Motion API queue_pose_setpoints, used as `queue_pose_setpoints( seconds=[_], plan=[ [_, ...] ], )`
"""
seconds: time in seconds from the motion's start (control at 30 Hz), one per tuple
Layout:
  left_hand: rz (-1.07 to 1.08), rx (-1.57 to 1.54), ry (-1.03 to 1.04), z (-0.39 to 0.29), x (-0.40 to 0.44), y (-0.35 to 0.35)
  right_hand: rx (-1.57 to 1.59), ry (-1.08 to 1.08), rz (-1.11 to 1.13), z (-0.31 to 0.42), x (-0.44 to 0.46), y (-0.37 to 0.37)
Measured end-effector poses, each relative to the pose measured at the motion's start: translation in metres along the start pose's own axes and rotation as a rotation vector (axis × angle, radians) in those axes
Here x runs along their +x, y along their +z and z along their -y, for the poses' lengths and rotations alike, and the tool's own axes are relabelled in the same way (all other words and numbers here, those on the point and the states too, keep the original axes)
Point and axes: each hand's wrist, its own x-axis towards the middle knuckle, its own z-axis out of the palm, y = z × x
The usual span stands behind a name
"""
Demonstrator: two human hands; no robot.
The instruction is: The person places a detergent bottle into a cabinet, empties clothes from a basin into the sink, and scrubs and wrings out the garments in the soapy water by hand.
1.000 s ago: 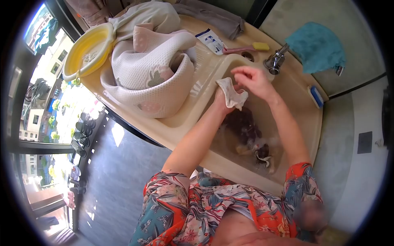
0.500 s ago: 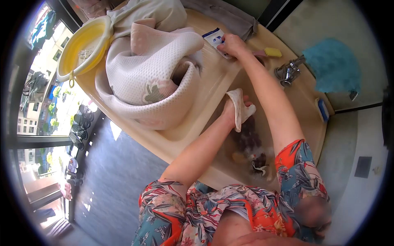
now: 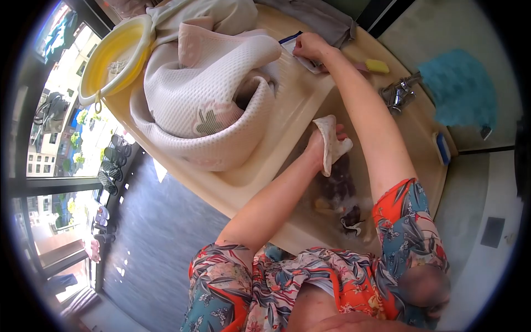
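Note:
Over the wash basin [image 3: 296, 207], my left hand [image 3: 316, 149] holds a small white cloth [image 3: 330, 148] that drapes across the palm, with the fingertips curled up past its edge. My right hand [image 3: 312, 46] reaches to the ledge at the back, its fingers closed on a white and blue packet [image 3: 303, 60]; part of the packet is covered by the hand. Below my left hand, dark wet clothing [image 3: 338, 185] lies in the basin, with a black and white piece near it.
A bulky white quilted textile [image 3: 204, 83] fills the left side of the sink top. Beside it stands a yellow basin [image 3: 109, 55]. A yellow-headed brush [image 3: 377, 67], a metal faucet [image 3: 397, 95], a hanging blue cloth [image 3: 458, 91] and a blue-white brush [image 3: 442, 148] line the right side.
My right hand has shifted slightly, its fingers now further over the packet's top edge. My left hand keeps the cloth over the basin. The whole view has turned slightly.

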Motion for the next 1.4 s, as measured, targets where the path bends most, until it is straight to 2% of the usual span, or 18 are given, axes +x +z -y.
queue_pose_setpoints(
  seconds=[0.1, 0.17, 0.27, 0.3, 0.33, 0.43, 0.47, 0.5, 0.53, 0.57, 0.63, 0.8, 0.97, 1.03, 1.13, 1.23, 1.33, 1.4],
  plan=[
    [-0.049, -0.010, -0.001, -0.002, -0.004, 0.006, 0.111, -0.061, -0.163, -0.006, -0.001, 0.009],
    [-0.082, -0.048, -0.006, -0.007, -0.012, 0.014, 0.368, 0.018, -0.272, -0.015, -0.006, 0.013],
    [-0.005, 1.402, 0.257, -0.023, -0.037, 0.039, 0.844, 0.174, -0.257, -0.014, -0.039, -0.005],
    [0.005, 1.210, 0.319, -0.015, -0.026, 0.026, 1.015, 0.239, -0.224, -0.011, -0.060, -0.013],
    [0.013, 1.015, 0.374, -0.004, -0.006, 0.003, 1.150, 0.162, -0.234, -0.010, -0.082, -0.013],
    [0.096, 0.745, 0.328, 0.003, -0.001, 0.009, 1.142, 0.112, -0.212, 0.002, -0.169, -0.022],
    [0.149, 0.550, 0.239, 0.001, -0.005, 0.015, 1.238, 0.202, -0.160, 0.007, -0.196, -0.014],
    [0.415, 0.040, 0.110, -0.003, -0.003, 0.004, 1.336, 0.288, -0.110, 0.010, -0.220, -0.001],
    [0.616, -0.440, -0.134, -0.006, 0.000, -0.006, 1.115, 0.137, -0.200, 0.013, -0.236, 0.022],
    [0.407, -0.518, -0.257, -0.009, -0.007, -0.006, 0.891, -0.005, -0.288, 0.021, -0.248, 0.043],
    [0.203, -0.258, -0.214, -0.010, -0.030, 0.020, 0.463, -0.073, -0.534, 0.041, -0.268, 0.055],
    [0.514, -0.125, -0.157, -0.014, -0.028, 0.013, 0.134, -0.028, -0.563, 0.054, -0.317, 0.039],
    [0.365, -0.233, -0.211, 0.008, -0.032, 0.025, 0.742, 0.095, -0.726, -0.014, -0.347, 0.049],
    [0.290, -0.205, -0.186, 0.021, -0.040, 0.044, 1.451, 0.442, -0.558, -0.025, -0.363, 0.057],
    [0.393, -0.281, -0.293, 0.039, -0.050, 0.063, 2.105, 0.453, -0.327, -0.043, -0.369, 0.087],
    [0.374, -0.227, -0.274, 0.053, -0.046, 0.066, 2.192, 0.453, -0.417, -0.036, -0.373, 0.067],
    [0.250, -0.166, -0.227, 0.058, -0.032, 0.051, 1.753, 0.483, -0.442, -0.070, -0.379, 0.073],
    [0.216, -0.137, -0.215, 0.059, -0.025, 0.039, 1.621, 0.432, -0.571, -0.060, -0.375, 0.062]
  ],
)
